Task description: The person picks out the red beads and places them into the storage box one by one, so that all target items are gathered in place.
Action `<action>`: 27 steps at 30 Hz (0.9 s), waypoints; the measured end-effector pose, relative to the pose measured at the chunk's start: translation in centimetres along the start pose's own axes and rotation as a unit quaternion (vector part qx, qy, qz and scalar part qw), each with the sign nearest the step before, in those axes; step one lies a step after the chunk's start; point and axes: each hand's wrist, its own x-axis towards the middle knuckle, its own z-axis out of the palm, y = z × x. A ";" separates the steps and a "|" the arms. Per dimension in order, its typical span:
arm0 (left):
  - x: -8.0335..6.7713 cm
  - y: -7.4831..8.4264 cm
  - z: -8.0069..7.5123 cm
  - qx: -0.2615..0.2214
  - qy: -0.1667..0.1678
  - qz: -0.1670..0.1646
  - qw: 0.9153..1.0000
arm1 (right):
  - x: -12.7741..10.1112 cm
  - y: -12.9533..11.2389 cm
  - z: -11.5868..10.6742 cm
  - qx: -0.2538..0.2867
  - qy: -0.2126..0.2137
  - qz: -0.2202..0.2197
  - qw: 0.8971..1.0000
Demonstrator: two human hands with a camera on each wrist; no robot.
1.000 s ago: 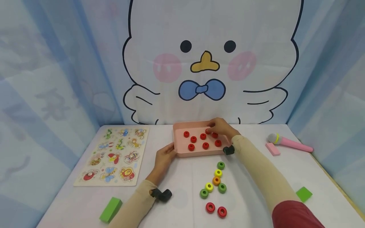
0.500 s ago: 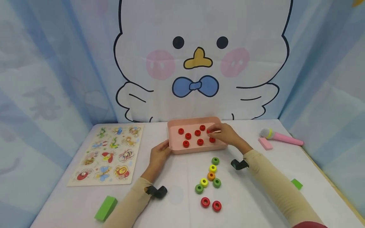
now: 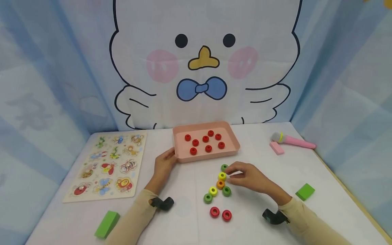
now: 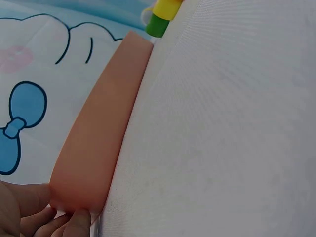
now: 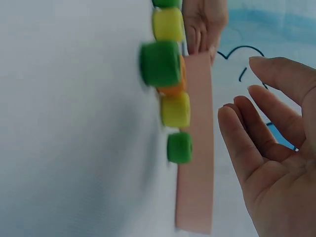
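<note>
At its left front corner, my left hand (image 3: 163,167) holds the shallow pink tray (image 3: 190,159), thumb and fingers around the corner in the left wrist view. Several small red ring beads (image 3: 205,139) lie spread inside the tray. My right hand (image 3: 252,177) hovers beside the loose beads in front of the tray, fingers apart and nothing between them. Nearest to its fingertips are a green bead (image 3: 224,167), a yellow bead (image 3: 222,176) and an orange bead (image 3: 220,184). More green and yellow beads continue that cluster toward the front, with two red beads (image 3: 214,212) nearer me.
An insect picture puzzle board (image 3: 105,166) lies on the left. A green block (image 3: 107,224) sits before it, another green block (image 3: 305,192) on the right. A pink toy microphone (image 3: 294,140) and a pink block (image 3: 277,148) lie at the back right. A printed curtain (image 3: 202,105) stands behind.
My right hand has let go of a red bead in the tray and come back toward me over the loose beads. My left hand stays at the tray's corner. The head view has shifted.
</note>
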 end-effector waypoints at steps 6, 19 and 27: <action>0.1 0.0 0.0 -0.005 0.003 -0.004 1.000 | -2.7 -0.7 1.9 0.060 -0.029 -0.006 0.998; 0.1 0.1 -0.1 -0.009 0.008 -0.016 1.000 | -5.6 -0.9 4.6 0.110 -0.078 0.007 0.991; 0.2 -0.1 0.1 -0.008 0.007 -0.026 1.000 | -6.3 -0.2 5.7 0.099 -0.064 -0.029 0.993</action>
